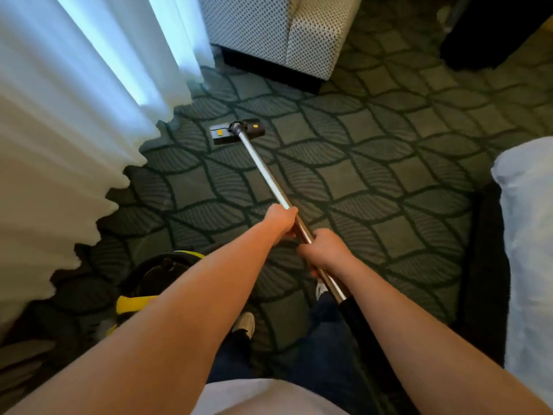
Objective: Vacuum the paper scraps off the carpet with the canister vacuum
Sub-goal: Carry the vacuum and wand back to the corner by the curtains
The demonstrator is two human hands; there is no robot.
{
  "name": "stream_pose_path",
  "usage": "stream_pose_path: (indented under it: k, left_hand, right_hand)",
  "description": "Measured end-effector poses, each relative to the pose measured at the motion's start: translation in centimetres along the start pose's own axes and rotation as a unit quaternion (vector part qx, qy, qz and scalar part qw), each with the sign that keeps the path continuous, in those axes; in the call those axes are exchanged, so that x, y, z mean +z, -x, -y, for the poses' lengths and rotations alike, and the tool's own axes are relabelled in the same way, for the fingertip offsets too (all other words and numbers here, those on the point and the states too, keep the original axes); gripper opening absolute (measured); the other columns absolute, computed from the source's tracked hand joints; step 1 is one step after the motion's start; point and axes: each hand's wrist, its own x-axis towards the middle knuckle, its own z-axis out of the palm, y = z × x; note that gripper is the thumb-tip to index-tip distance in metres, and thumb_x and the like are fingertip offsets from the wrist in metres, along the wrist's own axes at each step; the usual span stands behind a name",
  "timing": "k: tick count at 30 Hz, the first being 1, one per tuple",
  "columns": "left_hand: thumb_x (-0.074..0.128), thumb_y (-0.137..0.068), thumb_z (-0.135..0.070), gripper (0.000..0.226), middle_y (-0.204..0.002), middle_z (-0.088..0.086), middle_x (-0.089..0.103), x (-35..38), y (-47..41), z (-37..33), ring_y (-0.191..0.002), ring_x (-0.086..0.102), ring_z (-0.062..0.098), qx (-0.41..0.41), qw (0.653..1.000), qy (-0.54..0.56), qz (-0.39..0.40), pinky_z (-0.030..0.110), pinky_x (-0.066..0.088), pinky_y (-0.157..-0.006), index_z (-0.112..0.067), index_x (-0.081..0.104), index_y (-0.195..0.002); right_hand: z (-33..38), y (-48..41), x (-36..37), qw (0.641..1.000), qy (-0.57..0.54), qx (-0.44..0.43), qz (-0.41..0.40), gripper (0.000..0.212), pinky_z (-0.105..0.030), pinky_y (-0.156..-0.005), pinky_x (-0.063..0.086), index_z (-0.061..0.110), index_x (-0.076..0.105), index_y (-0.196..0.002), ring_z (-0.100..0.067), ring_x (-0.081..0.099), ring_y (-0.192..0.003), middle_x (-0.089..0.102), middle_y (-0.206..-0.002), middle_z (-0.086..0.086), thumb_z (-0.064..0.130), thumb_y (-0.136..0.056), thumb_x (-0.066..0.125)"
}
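One carpet (389, 163): leaf-patterned, spread ahead of both hands; no paper scraps show on it (small ones could hide in the pattern).
Canister (161, 271): yellow and black, below and left of the left hand, half hidden by the forearm.
Wand (263, 169): metal tube running forward from the hands.
Floor head (238, 131): far ahead of the hands, beside the curtain (74, 115) hem; best run flat, in slow overlapping strokes.
Left hand (281, 220): wrapped round the wand, the forward grip; steer here.
Right hand (326, 254): gripping the wand just behind; drive from here.
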Motion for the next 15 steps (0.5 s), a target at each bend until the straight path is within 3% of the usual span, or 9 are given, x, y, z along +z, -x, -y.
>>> stream_pose_path:
  k: [2,5,11,15]
  left_hand:
    - [0.048,-0.101,-0.017,0.019,-0.076,0.011,0.058,0.5,-0.6,-1.7,-0.073,0.062,0.025,-0.01,0.998,0.063,-0.025,0.044,0.058,-0.073,0.0,0.055,-0.107]
    - [0.047,-0.101,-0.015,0.023,-0.094,0.016,0.065,1.8,-0.6,-4.5,-0.084,0.066,0.028,-0.019,0.986,0.156,-0.062,0.043,0.059,-0.074,0.001,0.052,-0.116]
    - [0.044,-0.102,-0.012,0.03,-0.118,0.022,0.062,1.1,-1.2,-7.2,-0.099,0.064,0.032,-0.044,0.942,0.301,-0.14,0.031,0.053,-0.052,0.002,0.049,-0.128]
    - [0.046,-0.102,-0.015,0.032,-0.118,0.021,0.062,-2.1,-1.8,-5.9,-0.103,0.064,0.031,-0.061,0.915,0.353,-0.187,0.036,0.054,-0.069,0.002,0.049,-0.128]
  right_hand:
    - [0.9,-1.8,-2.7,0.997,0.075,-0.031,0.01,0.019,-0.036,-0.059,0.058,0.011,0.059,-0.097,-0.024,0.068,-0.062,0.067,-0.078,-0.008,0.025,-0.083,0.061]
    - [2.5,-4.0,-7.8,0.98,0.179,-0.074,0.04,0.013,-0.031,-0.049,0.056,0.016,0.06,-0.093,-0.021,0.068,-0.057,0.068,-0.076,-0.006,0.024,-0.082,0.061]
    - [7.1,-7.1,-12.1,0.929,0.317,-0.164,0.099,0.009,-0.031,-0.044,0.054,0.016,0.061,-0.083,-0.021,0.064,-0.047,0.068,-0.064,-0.007,0.021,-0.075,0.06]
    - [10.7,-8.5,-9.8,0.9,0.359,-0.199,0.147,0.01,-0.025,-0.042,0.046,0.012,0.06,-0.085,-0.018,0.061,-0.042,0.065,-0.063,-0.006,0.018,-0.078,0.059]
